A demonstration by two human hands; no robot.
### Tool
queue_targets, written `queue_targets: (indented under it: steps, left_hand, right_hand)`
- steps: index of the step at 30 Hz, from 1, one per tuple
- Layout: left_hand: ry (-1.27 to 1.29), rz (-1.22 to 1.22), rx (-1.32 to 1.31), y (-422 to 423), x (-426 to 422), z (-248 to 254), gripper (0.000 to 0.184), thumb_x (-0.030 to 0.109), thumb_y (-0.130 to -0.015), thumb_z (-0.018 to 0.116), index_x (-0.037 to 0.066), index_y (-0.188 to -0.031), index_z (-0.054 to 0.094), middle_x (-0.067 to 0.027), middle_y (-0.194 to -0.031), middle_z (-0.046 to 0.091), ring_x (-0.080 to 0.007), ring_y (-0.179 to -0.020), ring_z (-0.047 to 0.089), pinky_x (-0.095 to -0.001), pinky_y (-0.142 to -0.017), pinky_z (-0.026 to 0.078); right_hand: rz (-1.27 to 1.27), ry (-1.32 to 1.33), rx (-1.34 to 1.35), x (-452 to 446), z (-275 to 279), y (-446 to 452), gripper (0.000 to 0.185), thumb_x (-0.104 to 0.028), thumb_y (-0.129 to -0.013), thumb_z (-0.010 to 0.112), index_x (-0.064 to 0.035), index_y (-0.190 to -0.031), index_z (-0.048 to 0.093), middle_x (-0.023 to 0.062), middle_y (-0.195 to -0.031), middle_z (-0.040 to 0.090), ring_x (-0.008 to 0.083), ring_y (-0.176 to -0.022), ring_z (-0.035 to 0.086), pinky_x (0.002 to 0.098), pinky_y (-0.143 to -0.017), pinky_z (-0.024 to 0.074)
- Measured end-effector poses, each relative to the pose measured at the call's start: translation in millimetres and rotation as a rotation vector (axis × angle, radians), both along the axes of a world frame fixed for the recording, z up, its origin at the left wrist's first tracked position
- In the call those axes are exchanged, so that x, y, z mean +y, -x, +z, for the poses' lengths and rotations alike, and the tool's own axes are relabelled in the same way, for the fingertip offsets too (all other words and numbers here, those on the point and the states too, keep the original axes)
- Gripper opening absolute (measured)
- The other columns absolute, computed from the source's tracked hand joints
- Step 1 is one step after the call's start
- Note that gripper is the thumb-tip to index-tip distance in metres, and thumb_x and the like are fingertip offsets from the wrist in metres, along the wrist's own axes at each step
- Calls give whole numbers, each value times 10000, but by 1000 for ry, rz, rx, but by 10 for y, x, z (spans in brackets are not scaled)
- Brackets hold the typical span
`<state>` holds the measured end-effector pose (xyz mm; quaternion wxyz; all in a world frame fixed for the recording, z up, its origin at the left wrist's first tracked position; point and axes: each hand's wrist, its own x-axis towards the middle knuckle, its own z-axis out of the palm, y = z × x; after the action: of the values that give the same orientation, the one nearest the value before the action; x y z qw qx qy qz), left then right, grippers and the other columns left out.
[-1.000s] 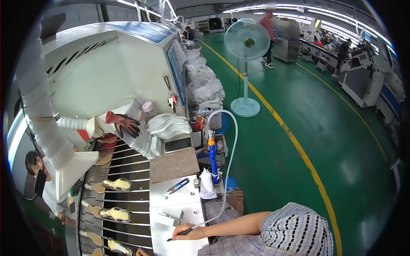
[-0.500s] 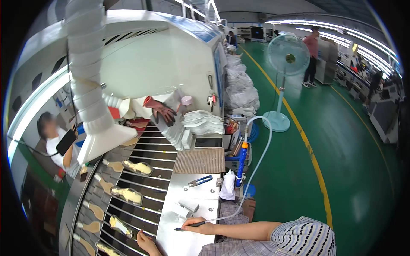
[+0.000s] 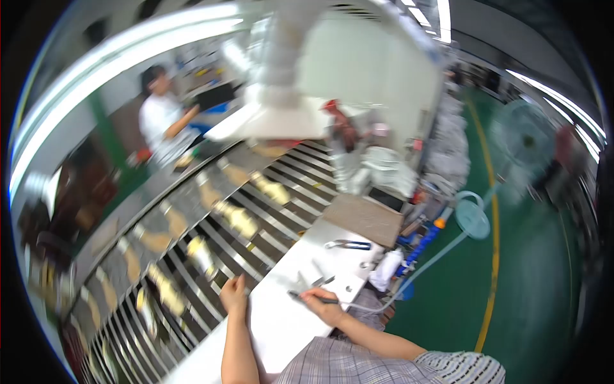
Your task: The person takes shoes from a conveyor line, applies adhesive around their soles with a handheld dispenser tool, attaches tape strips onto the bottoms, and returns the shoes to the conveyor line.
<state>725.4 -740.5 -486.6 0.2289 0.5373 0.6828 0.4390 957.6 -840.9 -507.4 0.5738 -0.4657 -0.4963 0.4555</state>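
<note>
My right hand (image 3: 325, 306) grips a dark pen-like tool (image 3: 313, 297) by its barrel, over the white work surface. A pale hose (image 3: 409, 281) runs from the tool's rear end. Beside its tip lies a small grey metal piece (image 3: 322, 280), blurred. My left hand (image 3: 234, 296) is raised at the edge between the white surface and the roller conveyor (image 3: 281, 246); its fingers look curled but are smeared. Nearest to it is a cream shoe-shaped piece (image 3: 201, 257) on the rollers. More cream pieces (image 3: 238, 219) and tan sole-shaped pieces (image 3: 173, 219) lie along the conveyor.
Blue-handled thread snips (image 3: 348, 244) and a brown ribbed mat (image 3: 363, 219) lie farther up the surface. A red-and-grey glove (image 3: 340, 125) rests near a white duct hood (image 3: 262, 118). Across the conveyor stands a person in white (image 3: 167, 118). A fan (image 3: 526, 136) stands at right.
The view has swung left, showing more of the conveyor. My left hand has come up beside the cream pieces. My right hand still holds the pen-like tool above the white surface.
</note>
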Motion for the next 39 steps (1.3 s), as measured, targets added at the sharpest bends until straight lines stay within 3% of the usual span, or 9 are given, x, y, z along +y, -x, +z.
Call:
queue_targets:
  steps: [4,5,9,17,21,23,24,33,39]
  left_hand:
    - [30,-16,65,56,-49,-28,427,425,-880,541,35,-718,607,-148,-650,589,-297,-602,568,-406,-583,425]
    - [-76,0,37,51,-26,-97,450,379,-882,565,-13,-664,545,-173,-589,520,-247,-517,467,-387,-527,376]
    - [-17,37,47,37,-58,-45,437,397,-885,540,10,-690,598,-188,-659,594,-370,-647,594,-434,-570,430]
    - [-98,-18,336,-42,-107,-182,196,222,-850,580,32,-810,612,-159,-832,617,-341,-855,575,-437,-730,476]
    - [13,-117,526,-105,-266,-185,344,338,-895,517,28,-1023,598,-141,-1058,585,-310,-1077,495,-473,-974,347]
    - [-122,-13,709,-144,-412,-209,449,374,-922,461,22,-1191,534,-195,-1243,500,-324,-1242,395,-510,-1057,249]
    - [48,-96,686,-142,-481,-137,559,425,-935,416,37,-1337,419,-210,-1396,374,-323,-1347,277,-525,-1101,160]
    - [-74,-359,782,-264,-1206,-89,661,498,-923,398,60,-1411,312,-129,-1474,299,-280,-1380,238,-491,-1129,117]
    - [-114,-839,801,-459,-1736,41,720,540,-899,423,73,-1429,283,-104,-1483,292,-245,-1380,247,-511,-1123,135]
  right_hand:
    - [5,141,88,-42,-39,-7,128,-119,-876,620,-13,-927,671,12,-783,620,65,-694,531,199,-625,424]
    - [14,100,110,-34,-24,-7,127,-117,-878,620,-10,-925,669,7,-746,607,47,-630,506,186,-567,401]
    - [45,47,142,-41,96,14,143,-117,-890,605,10,-937,651,1,-672,562,23,-510,434,168,-459,318]
    - [52,32,117,-2,51,-21,182,-141,-901,595,29,-952,634,61,-780,618,57,-520,458,186,-447,362]
    - [26,25,129,-3,72,-4,184,-132,-898,591,38,-953,632,56,-762,603,46,-498,426,182,-441,323]
    - [36,44,154,14,51,-21,176,-129,-898,589,33,-952,631,57,-769,604,44,-497,424,179,-438,323]
    - [44,31,146,18,51,-25,173,-127,-898,587,32,-952,630,56,-769,605,44,-496,423,179,-438,323]
    - [51,53,113,17,77,-51,162,-108,-900,576,35,-947,636,38,-712,589,39,-496,423,181,-449,318]
    - [68,144,10,-50,155,-68,128,-99,-872,618,-11,-951,668,-14,-740,598,44,-600,492,191,-537,382]
